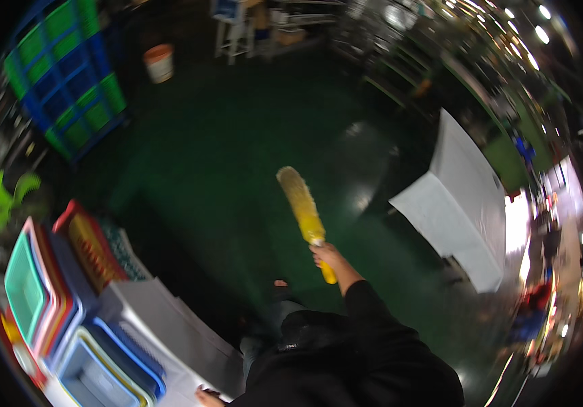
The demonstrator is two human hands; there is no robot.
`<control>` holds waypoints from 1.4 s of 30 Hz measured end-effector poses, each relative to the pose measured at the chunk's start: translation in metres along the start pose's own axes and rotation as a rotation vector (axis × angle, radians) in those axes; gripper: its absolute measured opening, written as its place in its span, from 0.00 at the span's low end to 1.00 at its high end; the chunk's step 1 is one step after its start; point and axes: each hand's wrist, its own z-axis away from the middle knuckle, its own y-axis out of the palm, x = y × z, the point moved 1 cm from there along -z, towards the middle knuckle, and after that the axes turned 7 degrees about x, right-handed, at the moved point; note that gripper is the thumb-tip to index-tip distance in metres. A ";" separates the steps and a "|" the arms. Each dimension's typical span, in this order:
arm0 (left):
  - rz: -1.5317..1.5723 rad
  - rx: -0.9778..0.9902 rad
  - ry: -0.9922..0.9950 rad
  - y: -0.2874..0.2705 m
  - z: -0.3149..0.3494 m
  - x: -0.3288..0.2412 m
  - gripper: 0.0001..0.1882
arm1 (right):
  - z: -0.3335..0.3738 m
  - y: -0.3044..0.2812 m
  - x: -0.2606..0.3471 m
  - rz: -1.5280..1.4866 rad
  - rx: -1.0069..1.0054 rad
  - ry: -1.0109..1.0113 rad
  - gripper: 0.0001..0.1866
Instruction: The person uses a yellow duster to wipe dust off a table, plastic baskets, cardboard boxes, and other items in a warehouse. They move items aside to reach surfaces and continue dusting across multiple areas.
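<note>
The widest thing seen is the dark green floor (224, 149), glossy and marked with pale reflections of light near its middle. To the right a large white sheeted block (464, 203) is stood on it, its near face slanted toward the centre. At upper left a tall stack of blue and green crates (68, 74) is leaned against the dark edge of the view. Along the lower left a grey-white table (169, 332) is set, and on its far end a row of plastic baskets (47, 298) — teal, pink, red and blue — is stood on edge, with a blue-rimmed tub (102, 370) lying nearest the lower border. A white bucket with an orange rim (160, 62) is placed well apart from all this, at the top of the floor.

A black-sleeved arm is stretched forward from the lower edge. The right hand (332, 259) is clenched around the handle of a yellow brush (303, 203), which is held out over the open floor, its bristled head pointed up and away to the left, clear of the white block and the table. The left hand (209, 395) is only partly shown at the bottom border, laid at the table's near edge — whether it grips anything cannot be told.
</note>
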 end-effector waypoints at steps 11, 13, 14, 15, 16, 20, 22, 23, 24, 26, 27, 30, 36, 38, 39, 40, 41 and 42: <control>-0.497 0.834 0.355 0.416 -0.036 -0.255 0.12 | 0.242 -0.260 -0.247 -0.037 -0.565 0.663 0.08; -0.486 0.894 0.191 0.511 0.010 -0.256 0.10 | 0.258 -0.285 -0.251 -0.215 -0.685 0.599 0.07; -0.496 0.950 0.149 0.545 0.050 -0.249 0.09 | 0.271 -0.299 -0.246 -0.398 -0.756 0.429 0.07; -0.571 0.973 0.089 0.576 0.105 -0.230 0.09 | 0.285 -0.329 -0.237 -0.571 -0.813 0.327 0.08; -0.669 1.174 0.059 0.607 0.157 -0.210 0.10 | 0.292 -0.367 -0.224 -0.654 -0.921 0.186 0.10; -1.031 1.583 0.249 0.740 0.373 -0.113 0.12 | 0.271 -0.557 -0.155 -0.734 -0.998 -0.023 0.16; -1.126 1.787 0.395 0.833 0.470 -0.057 0.13 | 0.230 -0.684 -0.129 -0.793 -1.056 -0.088 0.18; -1.206 1.778 0.409 0.886 0.514 -0.027 0.13 | 0.204 -0.761 -0.122 -0.792 -1.088 -0.108 0.19; -1.264 1.777 0.437 0.940 0.552 -0.001 0.13 | 0.173 -0.842 -0.118 -0.794 -1.116 -0.143 0.20; -1.261 1.744 0.455 1.073 0.632 0.057 0.12 | 0.102 -1.034 -0.115 -0.832 -1.184 -0.149 0.18; -1.238 1.705 0.430 1.151 0.676 0.089 0.11 | 0.062 -1.142 -0.116 -0.857 -1.214 -0.162 0.17; -1.171 1.599 0.520 1.422 0.833 0.182 0.09 | -0.075 -1.495 -0.114 -1.120 -1.362 -0.139 0.17; -0.973 1.695 0.521 1.898 1.242 0.303 0.08 | -0.355 -1.902 -0.049 -0.005 -1.226 0.134 0.23; -0.921 1.869 0.711 1.993 1.368 0.312 0.09 | -0.393 -1.928 -0.015 -0.035 -0.658 0.146 0.26; -0.811 1.964 0.724 2.021 1.424 0.317 0.09 | -0.406 -1.938 0.010 0.188 -0.611 0.063 0.28; -0.703 2.030 0.785 2.047 1.481 0.326 0.09 | -0.416 -1.949 0.036 0.329 -0.605 -0.069 0.28; -0.553 2.126 0.826 2.054 1.521 0.330 0.09 | -0.418 -1.947 0.056 0.361 -0.548 -0.123 0.27; -0.573 2.128 0.812 2.050 1.549 0.332 0.09 | -0.415 -1.950 0.065 0.357 -0.475 -0.103 0.26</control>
